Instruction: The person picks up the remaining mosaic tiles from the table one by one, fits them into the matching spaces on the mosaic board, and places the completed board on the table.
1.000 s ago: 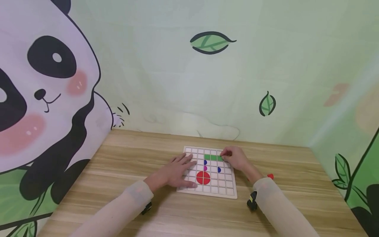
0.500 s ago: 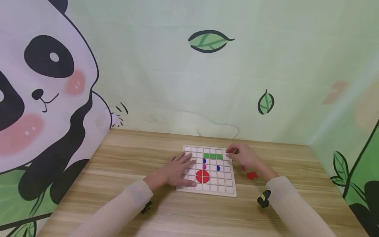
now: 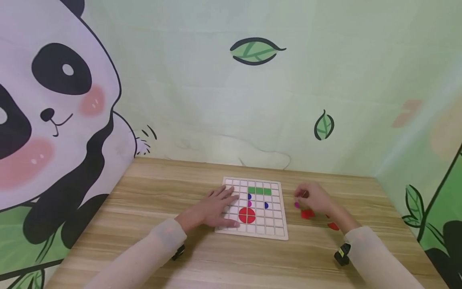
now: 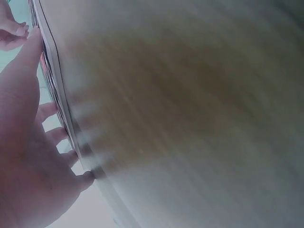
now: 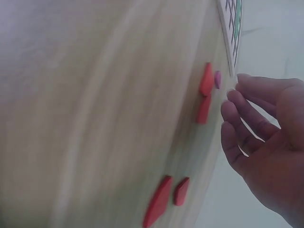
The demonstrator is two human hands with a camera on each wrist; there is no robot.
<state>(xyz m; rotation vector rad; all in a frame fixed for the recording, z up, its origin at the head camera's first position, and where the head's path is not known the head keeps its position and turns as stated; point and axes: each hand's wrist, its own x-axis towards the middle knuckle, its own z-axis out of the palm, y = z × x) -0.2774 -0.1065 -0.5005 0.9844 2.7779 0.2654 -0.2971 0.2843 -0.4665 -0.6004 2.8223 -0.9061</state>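
Note:
A white gridded board lies on the wooden table with flat coloured pieces on it: a row of green squares, a red circle, two small blue half-round pieces and a magenta one. My left hand rests spread over the board's left side. Right of the board, my right hand hovers over loose pieces, its fingers loosely bent and nothing visible between them. Below its fingertips are a small magenta piece and red pieces. Other red pieces lie nearer the wrist.
The wooden table extends around the board on every side. A green fabric backdrop with a printed panda and leaves stands behind and beside it.
My right hand has left the right end of the green row and moved right, off the board, to above the loose pieces. The left hand stays in place.

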